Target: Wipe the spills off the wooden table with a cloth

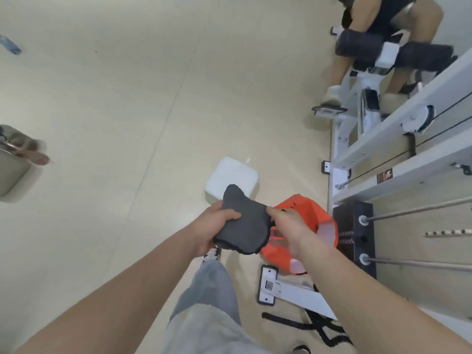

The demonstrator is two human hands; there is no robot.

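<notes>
Looking down from the head camera: pale beige floor (pixel 127 98), smooth with a dull sheen, faint seam lines running from near to far.

Right side: white metal exercise machine (pixel 383 139) with square-section beams, a pulley wheel and thin dark cables. Black weight stack (pixel 353 226) with two steel rods running off to the right. A second person (pixel 370 21) sits at the far right end, legs behind black padded rollers.

Centre floor: white box (pixel 237 175), rounded corners, smooth, plastic-looking. Just to its right and nearer is an orange bag (pixel 319 215), glossy and crumpled, mouth open. Black strap (pixel 306 325) lies coiled near the machine's foot. Olive bag (pixel 12 162) at the left edge, blurred.

Near: grey trouser leg (pixel 209 290), soft fabric, with a patterned shoe just beyond it.

Cloth (pixel 242 221): dark grey, thick, fuzzy weave, bunched, with one lobe sticking up at the far end. It is held in the air between both hands, above the floor and in front of the box and bag.

Left hand (pixel 214 226) grips the cloth's left side, thumb across the top. Right hand (pixel 293 231) pinches its right edge with the fingertips.
</notes>
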